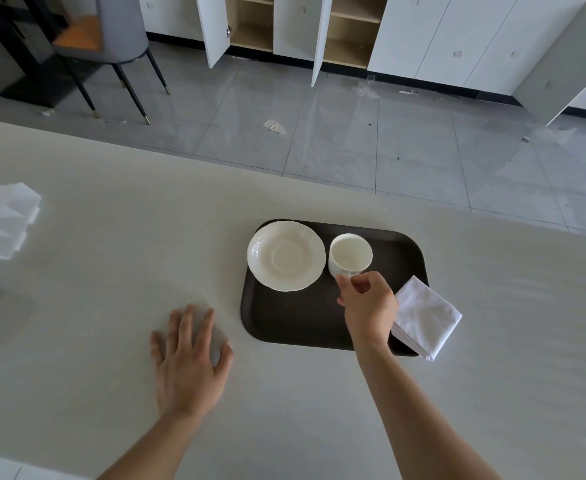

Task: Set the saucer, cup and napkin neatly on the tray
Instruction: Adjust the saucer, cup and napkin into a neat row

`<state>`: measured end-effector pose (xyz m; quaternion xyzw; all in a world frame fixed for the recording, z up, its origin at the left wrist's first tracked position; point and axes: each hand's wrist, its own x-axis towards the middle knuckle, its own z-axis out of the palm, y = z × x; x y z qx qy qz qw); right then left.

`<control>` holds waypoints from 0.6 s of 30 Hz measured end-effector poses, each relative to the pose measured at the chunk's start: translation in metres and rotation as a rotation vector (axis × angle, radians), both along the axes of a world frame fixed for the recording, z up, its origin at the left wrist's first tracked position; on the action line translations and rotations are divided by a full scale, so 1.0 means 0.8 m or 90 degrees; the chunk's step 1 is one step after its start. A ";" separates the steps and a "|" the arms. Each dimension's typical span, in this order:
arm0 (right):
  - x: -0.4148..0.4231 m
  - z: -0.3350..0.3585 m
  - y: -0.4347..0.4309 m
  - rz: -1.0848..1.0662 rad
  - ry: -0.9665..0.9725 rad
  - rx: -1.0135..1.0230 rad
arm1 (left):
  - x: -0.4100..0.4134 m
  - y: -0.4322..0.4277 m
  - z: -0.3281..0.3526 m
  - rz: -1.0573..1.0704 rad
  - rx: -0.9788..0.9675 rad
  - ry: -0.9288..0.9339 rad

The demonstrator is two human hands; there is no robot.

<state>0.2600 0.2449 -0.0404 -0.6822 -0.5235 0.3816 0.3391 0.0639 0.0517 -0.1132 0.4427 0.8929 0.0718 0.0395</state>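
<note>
White table (111,341); saucer (286,256) beside cup (349,254), fingers (345,282) gripping.

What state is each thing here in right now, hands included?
saucer: upright, empty, on the tray.
cup: upright, empty, beside the saucer on the tray.
napkin: folded, overhanging the tray's right edge.
tray: flat on the table.
right hand: pinching the cup's handle.
left hand: open, flat on the table.
cabinet doors: open.
</note>
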 end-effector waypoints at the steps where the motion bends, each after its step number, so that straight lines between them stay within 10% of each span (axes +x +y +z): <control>1: 0.001 0.000 0.000 0.004 -0.002 0.002 | 0.000 0.000 0.000 0.000 0.002 -0.001; 18: 0.106 -0.002 -0.010 0.028 -0.062 -0.012 | 0.002 -0.001 0.004 -0.003 0.007 -0.011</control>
